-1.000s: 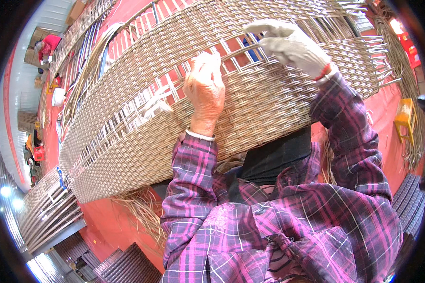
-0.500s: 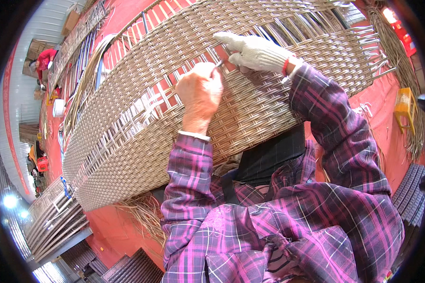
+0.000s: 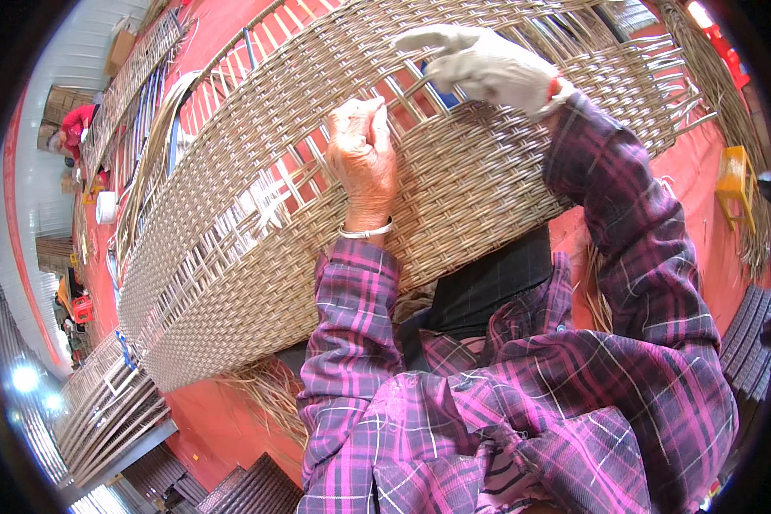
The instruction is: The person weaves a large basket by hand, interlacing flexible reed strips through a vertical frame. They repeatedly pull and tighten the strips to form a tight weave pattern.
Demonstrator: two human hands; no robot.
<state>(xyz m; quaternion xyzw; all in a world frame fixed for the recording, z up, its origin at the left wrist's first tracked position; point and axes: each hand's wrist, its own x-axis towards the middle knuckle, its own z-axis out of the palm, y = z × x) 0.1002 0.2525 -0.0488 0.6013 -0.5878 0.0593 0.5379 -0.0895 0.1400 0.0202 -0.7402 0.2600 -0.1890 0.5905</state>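
Bare left hand [image 3: 364,158] pinches a strand on the half-woven wicker panel [image 3: 257,257] lying across the lap over the red floor [image 3: 223,420], while the gloved right hand [image 3: 488,64], fingers curled, grips strands just beside it.

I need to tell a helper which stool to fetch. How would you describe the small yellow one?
Start at the big woven panel across the person's lap. Past its right end, on the red floor, stands the yellow stool. It is the only yellow thing on that side.
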